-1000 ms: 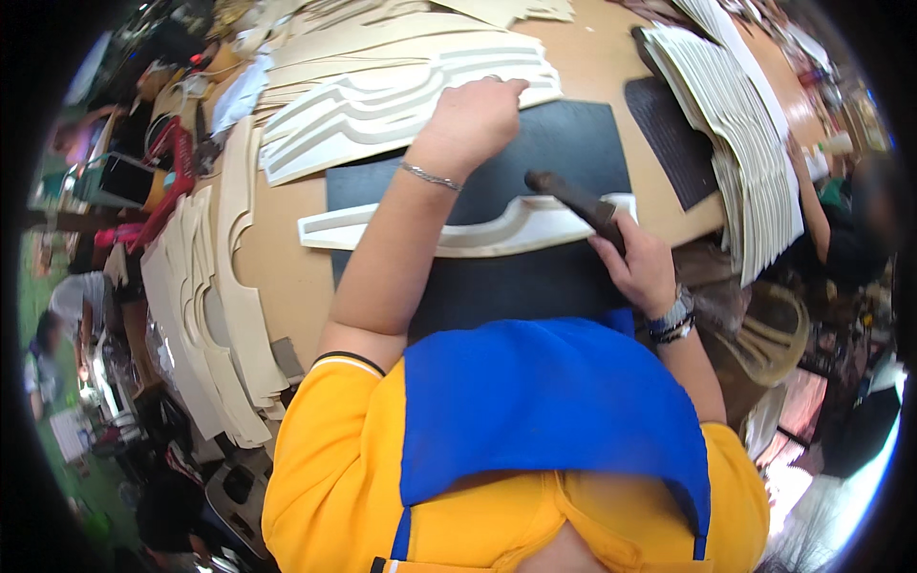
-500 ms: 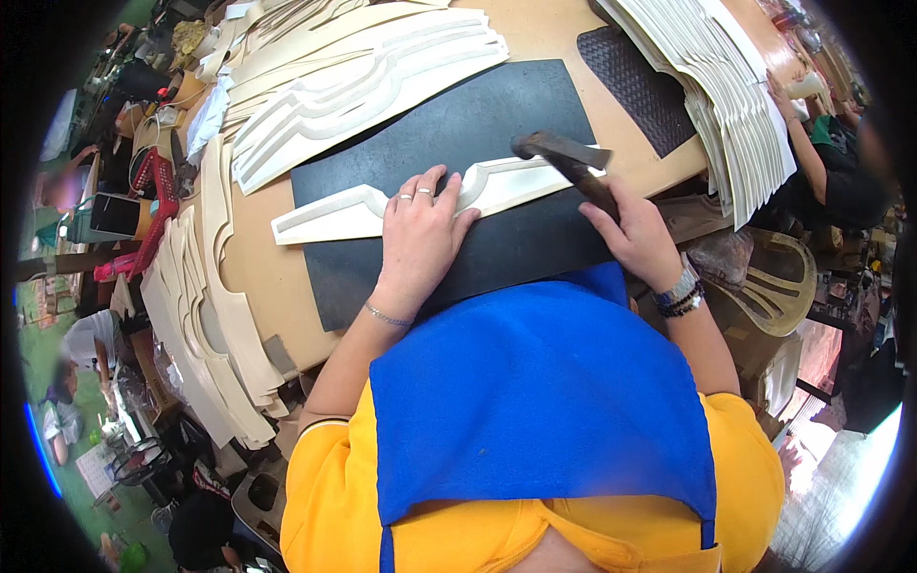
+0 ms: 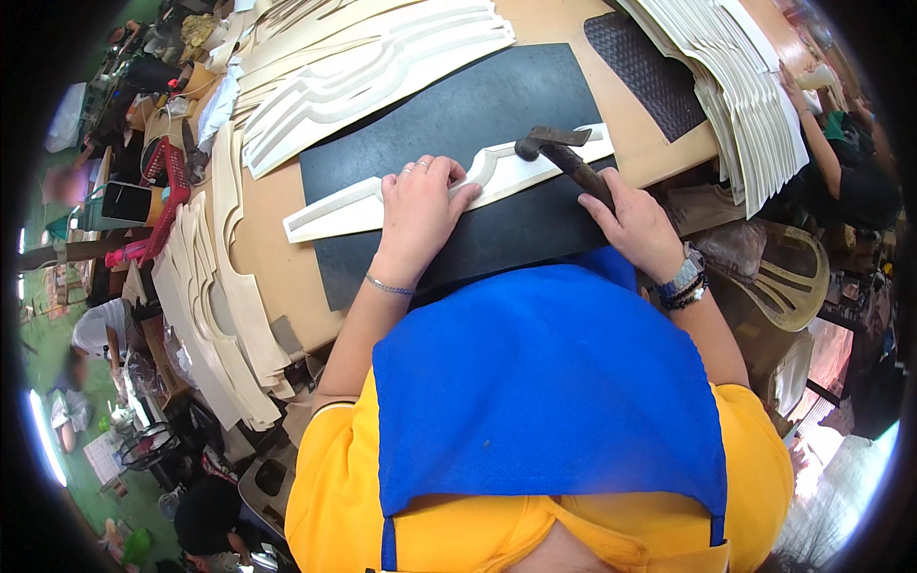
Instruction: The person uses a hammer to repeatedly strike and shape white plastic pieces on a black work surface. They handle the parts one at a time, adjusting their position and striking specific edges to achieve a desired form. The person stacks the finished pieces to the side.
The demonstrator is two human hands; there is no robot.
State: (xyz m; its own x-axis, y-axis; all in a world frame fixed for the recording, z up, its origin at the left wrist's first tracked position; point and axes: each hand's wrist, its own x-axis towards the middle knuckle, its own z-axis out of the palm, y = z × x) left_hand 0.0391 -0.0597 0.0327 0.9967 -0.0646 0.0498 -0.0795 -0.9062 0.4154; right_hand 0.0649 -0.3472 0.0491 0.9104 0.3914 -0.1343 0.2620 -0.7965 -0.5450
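A long white cut piece point(image 3: 511, 173) with a wavy grey band lies across a black mat point(image 3: 458, 105). My left hand point(image 3: 423, 205) rests on the piece's middle. Its fingers are bent and close together over the grey band, the thumb near the forefinger, and they hide part of the piece. In my right hand point(image 3: 640, 225) is a hammer point(image 3: 579, 174), gripped by its dark handle. The hammer's head lies over the right part of the piece; whether it touches cannot be told.
A stack of similar white pieces point(image 3: 382, 81) lies beyond the mat. Cream cut pieces point(image 3: 205, 325) hang at the table's left edge. To the right are a dark woven sheet point(image 3: 645, 72) and a thick white stack point(image 3: 740, 95). Another person's arm point(image 3: 817, 143) reaches in there.
My left hand's fingers have drawn together and bent more. The hammer's head has turned and come lower over the piece. The whole view has shifted slightly.
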